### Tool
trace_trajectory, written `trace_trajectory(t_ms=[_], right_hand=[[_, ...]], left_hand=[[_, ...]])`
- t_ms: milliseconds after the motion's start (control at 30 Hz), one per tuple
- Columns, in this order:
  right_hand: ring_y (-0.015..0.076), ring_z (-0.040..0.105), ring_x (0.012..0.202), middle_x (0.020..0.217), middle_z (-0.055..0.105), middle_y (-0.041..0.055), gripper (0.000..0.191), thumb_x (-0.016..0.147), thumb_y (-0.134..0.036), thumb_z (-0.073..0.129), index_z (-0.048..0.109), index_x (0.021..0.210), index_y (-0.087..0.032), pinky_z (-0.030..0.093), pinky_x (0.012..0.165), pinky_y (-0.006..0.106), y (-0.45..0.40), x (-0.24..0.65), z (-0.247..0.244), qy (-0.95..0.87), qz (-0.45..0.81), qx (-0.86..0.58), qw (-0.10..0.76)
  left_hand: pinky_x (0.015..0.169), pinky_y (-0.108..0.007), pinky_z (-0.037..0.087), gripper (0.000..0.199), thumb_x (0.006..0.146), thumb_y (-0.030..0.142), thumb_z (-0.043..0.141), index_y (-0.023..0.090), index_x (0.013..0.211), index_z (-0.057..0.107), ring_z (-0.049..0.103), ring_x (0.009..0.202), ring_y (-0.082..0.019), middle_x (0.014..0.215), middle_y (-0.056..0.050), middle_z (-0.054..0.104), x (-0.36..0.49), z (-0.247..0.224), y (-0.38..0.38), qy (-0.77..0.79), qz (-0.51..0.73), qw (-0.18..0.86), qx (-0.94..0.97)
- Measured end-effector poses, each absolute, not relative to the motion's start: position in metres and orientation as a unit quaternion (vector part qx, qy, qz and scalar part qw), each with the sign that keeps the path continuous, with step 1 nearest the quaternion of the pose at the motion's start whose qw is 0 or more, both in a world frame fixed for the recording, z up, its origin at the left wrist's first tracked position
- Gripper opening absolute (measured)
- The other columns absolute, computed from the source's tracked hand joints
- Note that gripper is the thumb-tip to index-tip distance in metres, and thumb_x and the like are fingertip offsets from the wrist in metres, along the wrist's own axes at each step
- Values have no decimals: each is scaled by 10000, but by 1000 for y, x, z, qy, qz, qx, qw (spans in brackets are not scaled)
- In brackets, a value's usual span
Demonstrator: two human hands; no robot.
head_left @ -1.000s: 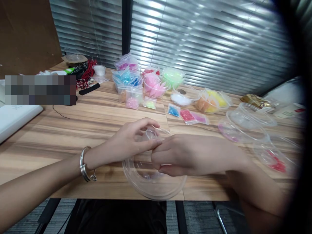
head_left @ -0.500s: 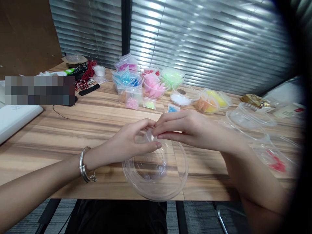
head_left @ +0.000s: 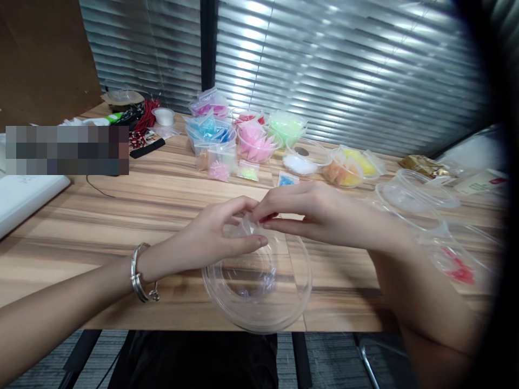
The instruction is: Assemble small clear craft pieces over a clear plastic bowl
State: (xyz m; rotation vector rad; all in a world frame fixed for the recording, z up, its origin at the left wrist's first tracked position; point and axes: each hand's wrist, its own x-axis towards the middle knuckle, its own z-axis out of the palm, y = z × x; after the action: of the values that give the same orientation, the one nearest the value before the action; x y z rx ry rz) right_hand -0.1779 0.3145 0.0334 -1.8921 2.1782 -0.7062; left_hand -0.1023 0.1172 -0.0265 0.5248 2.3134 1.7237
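A clear round plastic bowl [head_left: 298,302] stands near the table's front edge, with a few small purplish bits [head_left: 265,281] in its bottom. Over its far side my left hand [head_left: 227,229] curves round a small clear plastic bag [head_left: 246,226], its thumb reaching to the right. My right hand [head_left: 300,210] comes in from the right, fingertips pinched together at the top of the bag. The fingers partly cover the bag, and what is inside it I cannot make out.
Behind my hands stand tubs with pink [head_left: 257,143], blue [head_left: 211,132], green [head_left: 287,127] and orange and yellow [head_left: 344,167] bags. Small packets lie in front of them. Clear containers [head_left: 409,205] stand at right, one holding red pieces [head_left: 460,267]. A white object [head_left: 28,200] is at left.
My right fingertips have shifted very slightly to the left at the top of the bag. My left hand and the bowl look almost the same.
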Motion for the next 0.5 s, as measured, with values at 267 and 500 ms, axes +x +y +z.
trace_trajectory(t_ms=[267,500], right_hand=[[86,546,826,890,618,23,192,910,-47,450,614,842,-119,396,746,214,321,-170,43,753,-204,-619,91],[116,560,770,891,646,16,242,893,-48,435,642,923,-169,400,707,247,326,-141,36,755,-95,-591,267]], left_hand=[[962,-248,474,389,852,423,639,252,1189,547,582,1110,-138,1186,19,611,-103,-27,118,791,575,99,184],[943,-249,477,412,828,475,649,283,1180,551,577,1120,-135,1195,38,602,-103,-32,115,829,527,65,174]])
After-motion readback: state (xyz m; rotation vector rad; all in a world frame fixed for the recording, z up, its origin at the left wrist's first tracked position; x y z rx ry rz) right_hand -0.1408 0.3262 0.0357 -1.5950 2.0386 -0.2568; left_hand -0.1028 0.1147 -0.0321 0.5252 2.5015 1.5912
